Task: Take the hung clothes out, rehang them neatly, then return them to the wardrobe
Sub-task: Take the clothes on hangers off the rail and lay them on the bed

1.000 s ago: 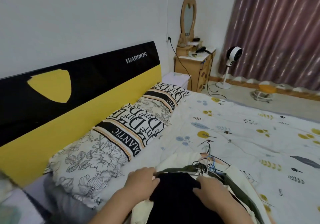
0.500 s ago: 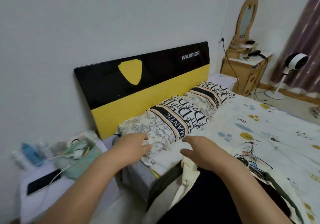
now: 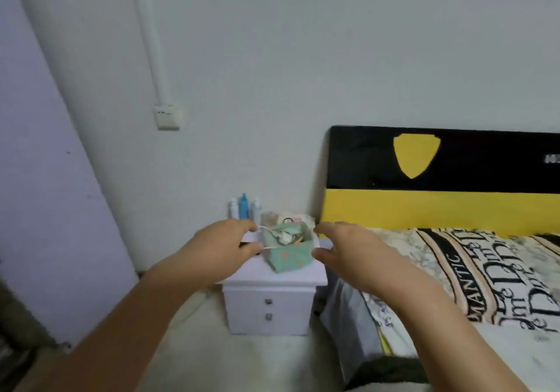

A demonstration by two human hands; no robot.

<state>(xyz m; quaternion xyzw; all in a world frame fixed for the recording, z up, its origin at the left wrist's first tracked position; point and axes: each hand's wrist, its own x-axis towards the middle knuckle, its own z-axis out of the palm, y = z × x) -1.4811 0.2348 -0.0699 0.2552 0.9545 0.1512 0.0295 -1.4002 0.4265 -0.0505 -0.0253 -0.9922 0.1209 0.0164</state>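
Observation:
My left hand [image 3: 219, 250] and my right hand [image 3: 348, 255] are both raised in front of me with loosely curled fingers, and neither holds anything. They hover in the air ahead of a white bedside cabinet [image 3: 269, 303]. The pile of clothes and hangers is out of view; only a dark green strip of cloth [image 3: 391, 373] shows at the bed's near corner. At the far left stands a pale purple panel [image 3: 45, 179]; I cannot tell whether it belongs to the wardrobe.
On the cabinet sit a green fabric box [image 3: 288, 247] of small items and three bottles [image 3: 244, 206]. The bed with patterned pillows [image 3: 472, 273] and a black-and-yellow headboard [image 3: 439, 185] fills the right. A wall switch [image 3: 167, 116] hangs above.
My view has swung left, away from the bed toward the cabinet and wall. Both hands have let go of the black garment and lifted off the clothes pile, which has left the view.

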